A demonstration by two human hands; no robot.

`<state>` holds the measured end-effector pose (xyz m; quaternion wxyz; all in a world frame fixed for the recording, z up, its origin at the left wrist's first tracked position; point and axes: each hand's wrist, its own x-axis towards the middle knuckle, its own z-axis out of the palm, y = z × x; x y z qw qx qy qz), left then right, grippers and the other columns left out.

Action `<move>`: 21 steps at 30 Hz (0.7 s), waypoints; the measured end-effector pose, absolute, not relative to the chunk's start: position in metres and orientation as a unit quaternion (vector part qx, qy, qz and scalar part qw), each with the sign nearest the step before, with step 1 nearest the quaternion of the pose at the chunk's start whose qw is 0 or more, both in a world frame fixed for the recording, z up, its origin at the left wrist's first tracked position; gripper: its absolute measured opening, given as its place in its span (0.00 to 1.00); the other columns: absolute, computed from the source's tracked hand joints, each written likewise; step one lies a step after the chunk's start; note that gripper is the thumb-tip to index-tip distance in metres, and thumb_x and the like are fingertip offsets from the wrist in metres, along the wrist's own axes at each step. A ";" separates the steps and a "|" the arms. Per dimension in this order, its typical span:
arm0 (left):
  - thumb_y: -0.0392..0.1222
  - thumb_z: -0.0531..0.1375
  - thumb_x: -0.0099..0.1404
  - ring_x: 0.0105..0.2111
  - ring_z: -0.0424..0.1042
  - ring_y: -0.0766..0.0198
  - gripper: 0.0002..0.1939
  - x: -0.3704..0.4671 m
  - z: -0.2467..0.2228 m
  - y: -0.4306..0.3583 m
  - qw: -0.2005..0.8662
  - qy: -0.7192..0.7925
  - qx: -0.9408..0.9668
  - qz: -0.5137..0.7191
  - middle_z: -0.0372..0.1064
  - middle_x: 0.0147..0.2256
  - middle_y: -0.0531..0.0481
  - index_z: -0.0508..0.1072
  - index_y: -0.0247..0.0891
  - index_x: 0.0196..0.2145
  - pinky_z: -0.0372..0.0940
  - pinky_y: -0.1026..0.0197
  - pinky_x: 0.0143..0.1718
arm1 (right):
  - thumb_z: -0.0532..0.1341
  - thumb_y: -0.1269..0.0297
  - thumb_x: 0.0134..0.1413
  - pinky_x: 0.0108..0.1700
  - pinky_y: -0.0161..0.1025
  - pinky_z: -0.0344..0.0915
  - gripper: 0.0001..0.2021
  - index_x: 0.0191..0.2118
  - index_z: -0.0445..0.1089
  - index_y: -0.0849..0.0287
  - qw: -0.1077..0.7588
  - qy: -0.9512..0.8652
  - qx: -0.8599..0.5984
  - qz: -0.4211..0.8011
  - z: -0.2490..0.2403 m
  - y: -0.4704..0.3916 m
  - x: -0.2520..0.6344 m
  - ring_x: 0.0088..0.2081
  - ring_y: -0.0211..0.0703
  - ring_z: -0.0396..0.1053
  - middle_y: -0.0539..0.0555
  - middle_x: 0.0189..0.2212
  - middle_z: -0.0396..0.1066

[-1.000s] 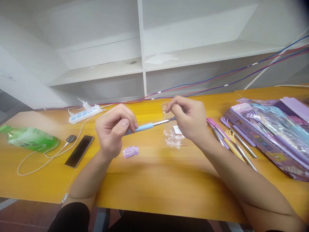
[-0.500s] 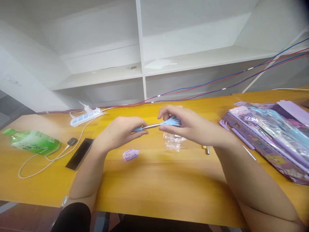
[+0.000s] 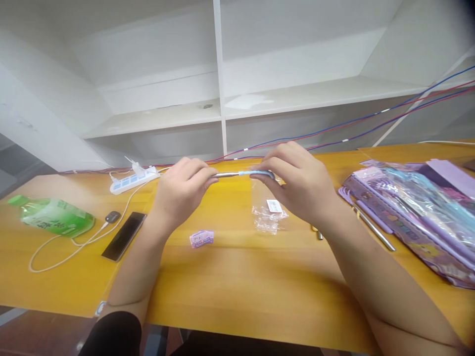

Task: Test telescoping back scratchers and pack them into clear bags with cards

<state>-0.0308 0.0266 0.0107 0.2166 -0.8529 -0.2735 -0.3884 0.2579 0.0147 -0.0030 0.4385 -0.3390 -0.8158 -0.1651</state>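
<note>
A back scratcher (image 3: pixel 227 174) with a light blue claw-shaped head and a thin metal rod is held level above the table, between my two hands. My left hand (image 3: pixel 183 190) is closed round its handle end, which the fingers hide. At the other end, my right hand (image 3: pixel 297 180) pinches the blue head between thumb and fingers; the head is seen edge-on. Below lies a clear plastic wrapper (image 3: pixel 264 212) with a white label. A small purple printed card (image 3: pixel 201 239) rests on the table nearer to me.
On the right, a purple box (image 3: pixel 419 232) holds plastic-wrapped items, with purple-handled metal rods beside it. A green bottle (image 3: pixel 55 216), a phone (image 3: pixel 123 236), a white cable and a power strip (image 3: pixel 133 179) are on the left. Shelves stand behind, with cables along them.
Both hands have lifted the back scratcher slightly away from me. Its blue head has turned from showing its claw fingers to edge-on. More of the wrapper and its label now shows.
</note>
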 end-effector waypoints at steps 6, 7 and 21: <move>0.42 0.66 0.76 0.36 0.71 0.56 0.03 -0.031 0.007 0.037 0.259 -0.247 -0.836 -0.416 0.82 0.37 0.49 0.81 0.45 0.42 0.63 0.54 0.38 | 0.63 0.53 0.74 0.40 0.45 0.61 0.11 0.40 0.75 0.53 0.456 -0.801 -0.334 -0.200 -0.007 0.021 0.258 0.38 0.47 0.65 0.56 0.35 0.72; 0.42 0.66 0.76 0.36 0.70 0.56 0.02 -0.032 0.008 0.038 0.268 -0.251 -0.833 -0.413 0.82 0.37 0.49 0.81 0.45 0.42 0.62 0.54 0.37 | 0.63 0.53 0.74 0.39 0.45 0.61 0.11 0.40 0.75 0.53 0.454 -0.799 -0.335 -0.205 -0.008 0.022 0.257 0.38 0.46 0.64 0.55 0.35 0.71; 0.46 0.67 0.76 0.38 0.73 0.53 0.03 -0.075 0.029 0.048 0.326 -0.318 -0.792 -0.406 0.82 0.35 0.50 0.83 0.51 0.42 0.60 0.49 0.39 | 0.70 0.62 0.69 0.36 0.44 0.62 0.03 0.43 0.76 0.50 0.517 -0.757 -0.288 -0.276 0.014 0.028 0.292 0.35 0.45 0.65 0.54 0.32 0.70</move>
